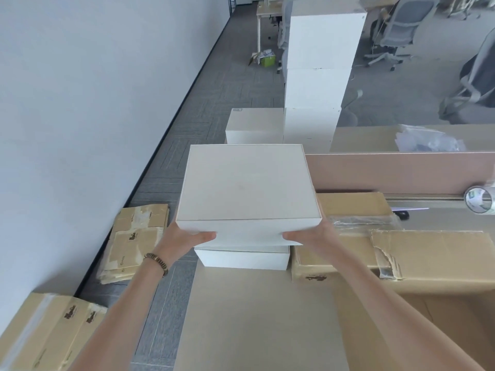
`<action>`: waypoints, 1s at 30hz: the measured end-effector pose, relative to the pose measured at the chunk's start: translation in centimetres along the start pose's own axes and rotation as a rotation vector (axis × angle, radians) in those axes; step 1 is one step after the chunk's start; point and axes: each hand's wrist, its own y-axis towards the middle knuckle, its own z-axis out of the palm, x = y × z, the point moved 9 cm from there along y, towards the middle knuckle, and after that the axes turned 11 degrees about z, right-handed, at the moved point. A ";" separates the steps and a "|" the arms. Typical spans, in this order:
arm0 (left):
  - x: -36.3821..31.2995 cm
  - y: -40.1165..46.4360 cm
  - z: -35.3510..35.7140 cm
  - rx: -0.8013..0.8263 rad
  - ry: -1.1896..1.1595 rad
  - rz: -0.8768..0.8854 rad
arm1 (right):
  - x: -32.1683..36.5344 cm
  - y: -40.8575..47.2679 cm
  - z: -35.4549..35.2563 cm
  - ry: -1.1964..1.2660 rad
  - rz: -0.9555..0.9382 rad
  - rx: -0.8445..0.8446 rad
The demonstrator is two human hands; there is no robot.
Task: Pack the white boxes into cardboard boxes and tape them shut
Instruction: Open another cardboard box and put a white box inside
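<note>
Left hand (187,238) and right hand (308,235) are gripping a white box (247,188) above another white box (242,258) | step: fetching | next: lowering it squarely into the open cardboard box (428,317).

Wall: I see a plain pale wall (93,103) along the left, dark skirting at its foot.
Floor: grey carpet tiles (214,103), patterned in blocks.
Furniture: grey swivel chairs (399,28) far right; a light wooden desk (265,12) far back.
Partition: pinkish-beige divider panel (401,171) at right.
Light: even, soft daylight.
</note>
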 end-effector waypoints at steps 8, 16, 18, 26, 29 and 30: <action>-4.9 -3.2 10.3 0.087 -0.035 0.138 | -8.2 -5.8 -10.7 0.102 0.071 -0.139; -9.0 -8.2 25.7 0.160 -0.061 0.177 | -19.5 -11.8 -23.0 0.141 0.121 -0.214; -9.8 -10.0 29.7 0.160 -0.084 0.149 | -22.7 -13.3 -26.2 0.135 0.153 -0.239; -10.8 -17.3 42.5 0.130 -0.101 0.046 | -33.1 -17.6 -35.4 0.073 0.324 -0.209; -10.6 -19.7 45.6 0.140 -0.078 -0.014 | -35.9 -17.8 -36.9 0.045 0.345 -0.151; -10.2 -20.4 46.4 0.135 -0.076 -0.040 | -36.6 -17.9 -37.2 0.026 0.344 -0.132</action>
